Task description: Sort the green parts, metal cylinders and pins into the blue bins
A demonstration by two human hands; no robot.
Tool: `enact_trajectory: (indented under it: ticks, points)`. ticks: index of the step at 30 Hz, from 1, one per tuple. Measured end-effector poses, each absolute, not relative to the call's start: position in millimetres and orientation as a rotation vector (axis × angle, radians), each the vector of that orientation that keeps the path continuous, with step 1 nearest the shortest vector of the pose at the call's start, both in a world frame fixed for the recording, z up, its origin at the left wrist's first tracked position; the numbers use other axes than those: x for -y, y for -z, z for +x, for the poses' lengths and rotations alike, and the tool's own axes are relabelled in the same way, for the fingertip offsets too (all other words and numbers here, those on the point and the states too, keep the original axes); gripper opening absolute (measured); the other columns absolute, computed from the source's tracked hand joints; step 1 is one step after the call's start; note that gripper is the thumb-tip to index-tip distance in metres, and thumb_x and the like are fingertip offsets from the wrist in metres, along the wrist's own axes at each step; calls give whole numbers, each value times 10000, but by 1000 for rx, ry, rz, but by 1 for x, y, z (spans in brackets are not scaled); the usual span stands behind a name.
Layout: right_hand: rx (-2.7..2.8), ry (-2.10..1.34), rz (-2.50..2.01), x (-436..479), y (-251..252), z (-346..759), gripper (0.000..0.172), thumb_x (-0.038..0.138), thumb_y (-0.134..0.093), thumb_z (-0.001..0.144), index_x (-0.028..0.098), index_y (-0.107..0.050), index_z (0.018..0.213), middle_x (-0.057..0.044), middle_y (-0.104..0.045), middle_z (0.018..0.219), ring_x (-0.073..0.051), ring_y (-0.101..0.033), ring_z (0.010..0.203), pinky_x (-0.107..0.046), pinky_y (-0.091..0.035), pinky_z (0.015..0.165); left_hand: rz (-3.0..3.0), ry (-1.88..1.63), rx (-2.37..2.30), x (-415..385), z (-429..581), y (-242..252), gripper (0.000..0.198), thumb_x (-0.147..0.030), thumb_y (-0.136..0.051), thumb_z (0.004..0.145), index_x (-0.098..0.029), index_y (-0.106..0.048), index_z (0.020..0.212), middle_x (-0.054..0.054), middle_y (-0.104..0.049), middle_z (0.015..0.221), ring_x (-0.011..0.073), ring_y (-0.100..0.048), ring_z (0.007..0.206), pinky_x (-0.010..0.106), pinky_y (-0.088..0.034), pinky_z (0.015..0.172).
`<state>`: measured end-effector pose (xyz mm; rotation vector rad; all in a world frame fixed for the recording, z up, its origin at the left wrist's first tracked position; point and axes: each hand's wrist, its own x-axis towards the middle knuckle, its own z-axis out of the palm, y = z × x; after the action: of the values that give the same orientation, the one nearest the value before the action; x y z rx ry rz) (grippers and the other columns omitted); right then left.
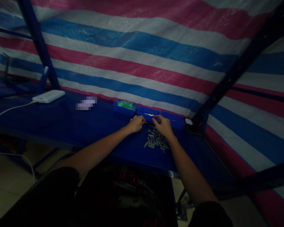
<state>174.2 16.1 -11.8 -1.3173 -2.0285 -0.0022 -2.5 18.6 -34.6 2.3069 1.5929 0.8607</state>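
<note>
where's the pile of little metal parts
In the head view, the metal pile lies right of centre on the blue table, just nearer the person than the right hand and the middle tray.

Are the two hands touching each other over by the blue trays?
Apart. The head view shows a strip of the middle blue tray between the left hand and the right hand; their fingertips face each other without meeting.

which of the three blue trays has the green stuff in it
The leftmost tray: green pieces fill it, while the middle tray and the right tray show none.
</note>
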Motion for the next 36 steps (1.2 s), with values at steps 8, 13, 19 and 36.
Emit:
enact_trajectory:
  ticks: [8, 13, 19, 36]
  points:
    - [2231, 1, -1187, -12, 19, 157, 208, 313, -477, 818, 214, -615, 938, 15, -592, 595, -127, -518, 528, -225, -323, 525, 2256, -1171, -1335, -19, -1, 25, 104, -137, -506, 789, -148, -605, 818, 35, -645, 784, 158, -573, 756, 287, -430, 746]
    - [2180, 53, -1215, -9, 16, 157, 180, 277, -470, 821, 210, -618, 897, -12, -632, 667, -135, -535, 552, -234, -334, 541, 2144, -1221, -1268, -18, 0, 25, 125, -179, -510, 796, -142, -623, 834, 33, -660, 793, 148, -591, 726, 250, -438, 676]
    - [2154, 49, -1202, -7, 14, 154, 180, 266, -451, 826, 209, -609, 892, -17, -633, 687, -143, -542, 577, -238, -337, 552, 2093, -1263, -1260, -17, 2, 25, 140, -193, -499, 805, -127, -619, 829, 36, -656, 771, 153, -593, 723, 253, -440, 676]
    - [2075, -118, -1175, -5, 12, 155, 216, 338, -403, 848, 197, -559, 800, 20, -519, 571, -122, -460, 517, -229, -266, 501, 2145, -1307, -1408, -16, -6, 17, 186, -228, -470, 821, -135, -628, 791, 28, -655, 711, 137, -575, 644, 227, -409, 603]
